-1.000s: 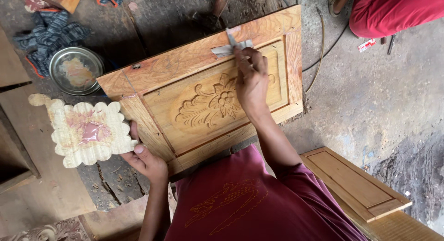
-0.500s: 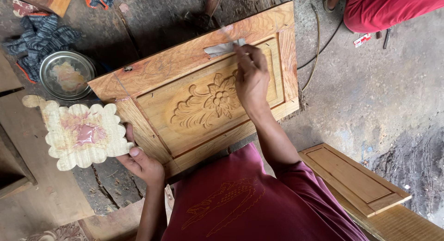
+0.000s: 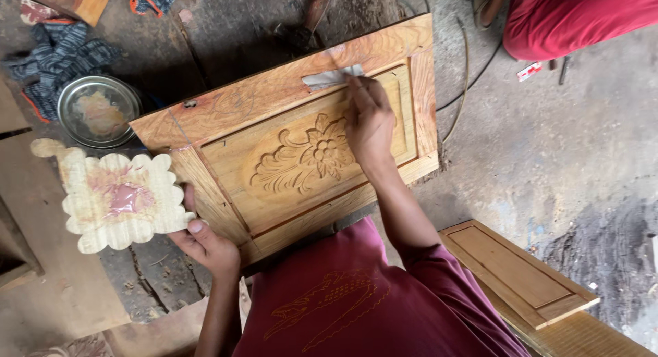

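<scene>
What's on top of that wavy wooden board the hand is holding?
On the scalloped board, held by the left hand, sits a shiny pinkish smear. Whatever lies under the board is hidden.

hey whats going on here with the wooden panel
A person in a maroon shirt bends over a carved wooden door panel with a flower relief. The right hand presses a flat metal scraper against the panel's upper groove. The left hand holds a scalloped wooden board smeared with pinkish filler. A metal bowl sits on the floor beside the panel.
</scene>
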